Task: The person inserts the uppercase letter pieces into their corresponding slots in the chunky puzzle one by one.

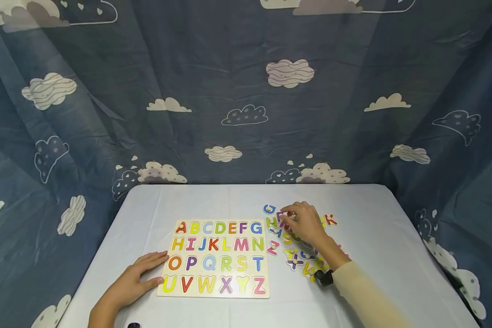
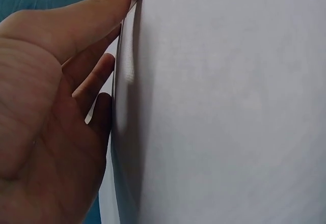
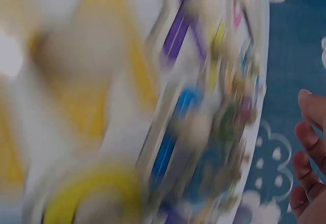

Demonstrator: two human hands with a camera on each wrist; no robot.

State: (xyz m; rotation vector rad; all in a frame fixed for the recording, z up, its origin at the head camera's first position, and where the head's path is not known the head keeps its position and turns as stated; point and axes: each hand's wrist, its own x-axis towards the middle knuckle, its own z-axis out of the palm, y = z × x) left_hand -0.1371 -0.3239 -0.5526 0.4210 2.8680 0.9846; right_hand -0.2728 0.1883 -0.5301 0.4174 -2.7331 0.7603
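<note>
Letter pieces point(image 1: 294, 262) right of frame centre, just beside alphabet board point(image 1: 213, 273), long axis left-right. Right hand point(image 1: 308, 223) nearer, over them, fingers part-bent; can't tell if gripping. Left hand point(image 1: 132, 280) extended, touching board's left edge.

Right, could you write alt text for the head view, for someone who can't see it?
A person's right grip is over colourful loose letter pieces on a white table, while the left grip touches the left edge of a pale board showing A to Z in four rows. Dark blue cloth with cloud patterns hangs behind.
</note>
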